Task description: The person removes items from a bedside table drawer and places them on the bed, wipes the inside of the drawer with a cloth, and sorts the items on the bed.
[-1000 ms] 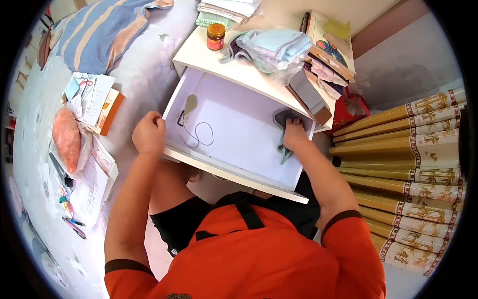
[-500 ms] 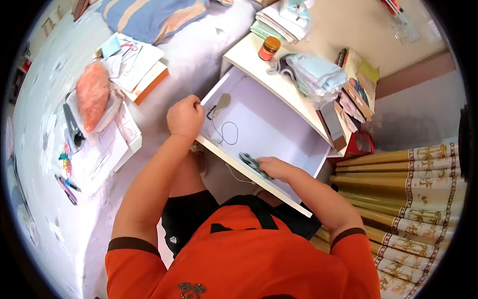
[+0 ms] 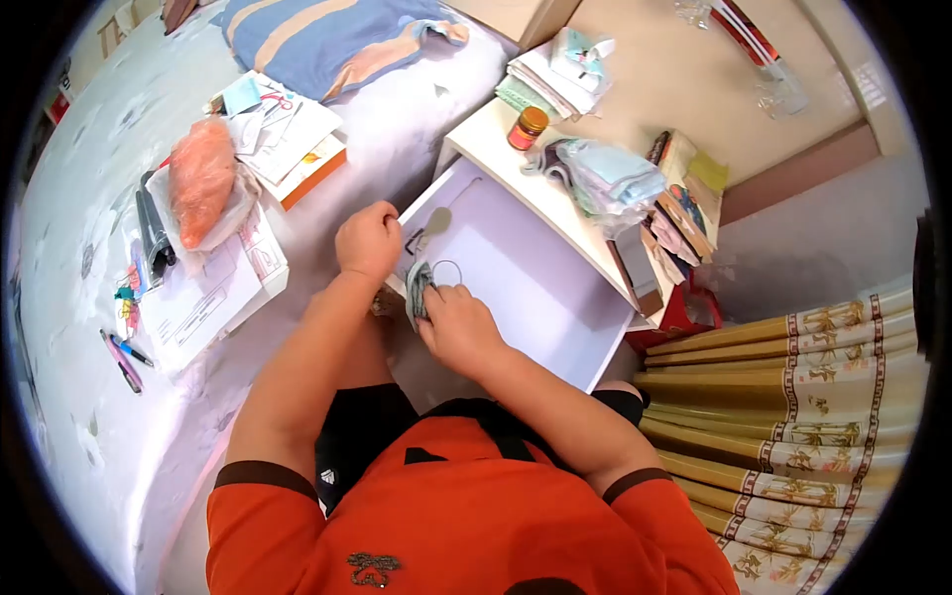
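Observation:
My left hand [image 3: 370, 241] is closed at the left front corner of a pulled-out white drawer [image 3: 545, 288]. In my right hand [image 3: 459, 322] is a crumpled grey-green cloth [image 3: 416, 286], pressed along the left part of the drawer's front edge. Inside the drawer, near its left side, lie a flat olive-coloured piece [image 3: 436, 220], a small dark item [image 3: 413, 241] and a thin looped cord [image 3: 453, 266], partly covered by the cloth and hand.
On the cabinet top [image 3: 483, 134] stand a jar [image 3: 528, 129], bagged cloths [image 3: 610, 178] and books [image 3: 684, 203]. The bed at left holds papers [image 3: 203, 302], an orange plastic bag [image 3: 201, 183] and pens [image 3: 121, 362]. A yellow curtain [image 3: 734, 407] hangs at right.
My right hand has moved left along the drawer's front edge with the cloth, from the right part to near my left hand. My left hand stays at the corner.

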Motion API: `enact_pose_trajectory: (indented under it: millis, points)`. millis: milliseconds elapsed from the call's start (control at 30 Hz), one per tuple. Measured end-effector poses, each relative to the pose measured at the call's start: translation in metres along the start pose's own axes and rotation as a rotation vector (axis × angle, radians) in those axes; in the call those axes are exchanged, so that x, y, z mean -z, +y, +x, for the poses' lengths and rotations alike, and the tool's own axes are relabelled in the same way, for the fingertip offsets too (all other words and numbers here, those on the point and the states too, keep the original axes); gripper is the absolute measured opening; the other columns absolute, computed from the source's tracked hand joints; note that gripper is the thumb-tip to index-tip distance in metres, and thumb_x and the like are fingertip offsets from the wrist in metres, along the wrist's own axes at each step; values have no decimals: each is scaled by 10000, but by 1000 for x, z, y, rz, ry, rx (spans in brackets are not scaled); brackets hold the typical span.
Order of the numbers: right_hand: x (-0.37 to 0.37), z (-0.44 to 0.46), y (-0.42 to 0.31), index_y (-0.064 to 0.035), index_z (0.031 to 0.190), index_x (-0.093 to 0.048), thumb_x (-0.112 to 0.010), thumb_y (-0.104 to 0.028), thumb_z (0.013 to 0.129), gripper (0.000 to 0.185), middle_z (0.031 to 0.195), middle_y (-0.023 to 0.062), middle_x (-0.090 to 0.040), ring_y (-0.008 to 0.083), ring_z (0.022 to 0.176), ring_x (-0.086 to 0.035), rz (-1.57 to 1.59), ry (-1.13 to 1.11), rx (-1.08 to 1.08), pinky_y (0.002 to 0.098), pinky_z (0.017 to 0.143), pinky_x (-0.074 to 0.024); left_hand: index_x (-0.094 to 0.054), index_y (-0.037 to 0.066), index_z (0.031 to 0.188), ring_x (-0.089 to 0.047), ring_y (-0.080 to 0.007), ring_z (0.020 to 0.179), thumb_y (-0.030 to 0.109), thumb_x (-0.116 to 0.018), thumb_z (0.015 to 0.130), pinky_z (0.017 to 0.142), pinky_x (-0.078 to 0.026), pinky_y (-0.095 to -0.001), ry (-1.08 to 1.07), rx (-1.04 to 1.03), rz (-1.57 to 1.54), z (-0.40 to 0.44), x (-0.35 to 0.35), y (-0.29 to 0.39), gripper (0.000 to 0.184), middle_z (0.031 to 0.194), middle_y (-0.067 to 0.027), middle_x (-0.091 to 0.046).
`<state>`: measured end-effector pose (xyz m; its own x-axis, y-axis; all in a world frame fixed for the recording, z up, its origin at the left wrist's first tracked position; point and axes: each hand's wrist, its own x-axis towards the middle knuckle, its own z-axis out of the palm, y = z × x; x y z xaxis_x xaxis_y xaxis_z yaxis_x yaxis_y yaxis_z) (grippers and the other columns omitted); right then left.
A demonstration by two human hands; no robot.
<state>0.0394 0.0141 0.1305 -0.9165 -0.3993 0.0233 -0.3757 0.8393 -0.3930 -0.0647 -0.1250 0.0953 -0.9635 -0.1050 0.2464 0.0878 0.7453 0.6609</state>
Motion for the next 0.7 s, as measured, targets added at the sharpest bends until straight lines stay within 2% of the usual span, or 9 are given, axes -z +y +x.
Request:
enact_pose_trajectory:
  millis: [233, 533, 600, 667, 700]
  points:
    - [30, -103, 34, -6, 892, -507, -574, -231, 768, 266, 837, 155, -552, 327, 827, -521, 13, -137, -167, 404, 735, -436, -620, 116, 767, -591, -302, 714, 166, -509, 750, 653, -469, -412, -29, -18, 75, 0, 0, -1, 123, 759, -99, -625]
    - [79, -220, 71, -18, 941, -517, -585, -283, 774, 320, 893, 158, -555, 333, 875, -517, -55, -353, -366, 421, 722, -443, -614, 123, 790, -591, -319, 741, 183, -491, 770, 670, -465, -408, -117, 9, 112, 1, 3, 4, 138, 778, -103, -627]
    - [89, -241, 90, -11, 938, -548, -583, -311, 782, 340, 903, 194, -565, 360, 866, -526, 61, -422, -471, 441, 727, -434, -613, 119, 791, -591, -317, 742, 187, -495, 771, 671, -466, -407, -117, 24, 150, 1, 3, 4, 138, 785, -109, -626]
    - [100, -256, 112, 0, 928, -554, -571, -290, 795, 319, 871, 207, -562, 384, 840, -521, 207, -275, -593, 442, 738, -423, -615, 115, 794, -591, -317, 740, 189, -492, 775, 670, -466, -406, -138, -2, 156, 2, 2, 4, 145, 788, -113, -626]
    - [96, -265, 124, 4, 944, -552, -563, -256, 801, 297, 883, 211, -558, 388, 853, -515, 54, -146, -667, 439, 744, -419, -616, 112, 795, -592, -317, 740, 189, -491, 777, 670, -467, -406, -138, 0, 167, 2, 1, 4, 148, 788, -115, -626]
